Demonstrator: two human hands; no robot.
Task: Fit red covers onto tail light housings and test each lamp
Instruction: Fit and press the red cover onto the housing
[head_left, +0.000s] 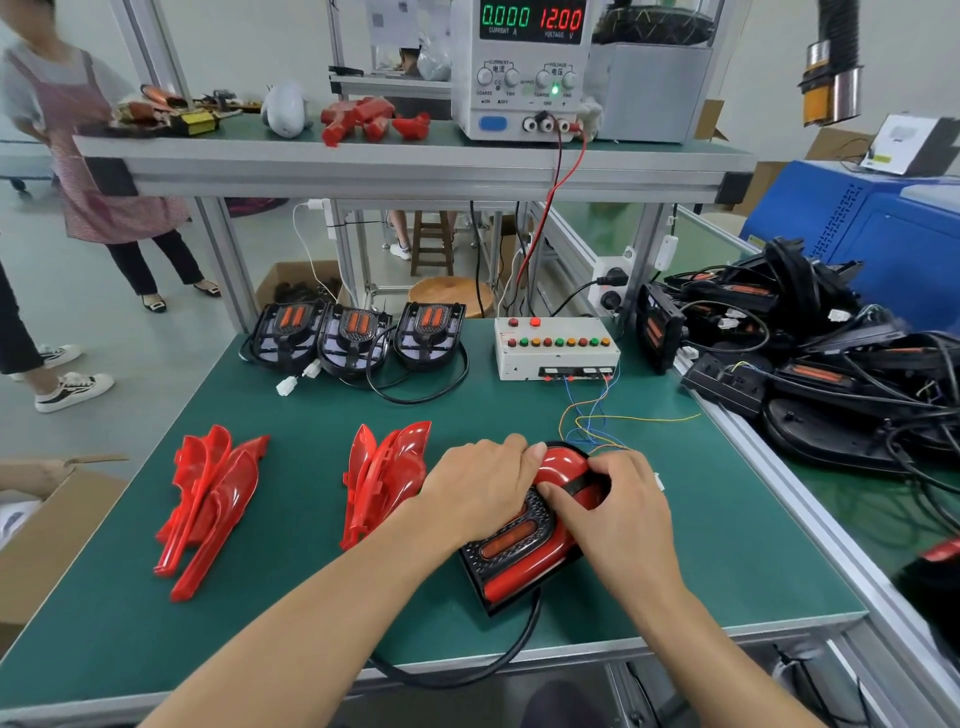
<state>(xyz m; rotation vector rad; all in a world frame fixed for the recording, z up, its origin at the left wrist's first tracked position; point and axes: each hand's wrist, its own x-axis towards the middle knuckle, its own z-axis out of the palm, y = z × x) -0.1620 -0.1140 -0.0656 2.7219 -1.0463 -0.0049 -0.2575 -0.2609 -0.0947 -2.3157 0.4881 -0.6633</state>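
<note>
A black tail light housing (511, 553) lies on the green mat in front of me with a red cover (558, 465) seated over it. My left hand (480, 488) lies across the lamp's left side with fingers curled over the cover's top. My right hand (621, 499) grips the right side, thumb and fingers pressed on the cover. A black cable (498, 660) runs from the lamp over the table's front edge. Two stacks of loose red covers (210, 501) (387, 475) lie to the left. Three uncovered housings (358, 335) stand in a row at the back.
A white test box (556, 345) with coloured buttons and thin wires sits at the back right. A power supply (522, 67) on the shelf reads 0.000 and 12.00. A heap of black housings and cables (810, 353) fills the right bench. A person in an apron (78, 150) stands at far left.
</note>
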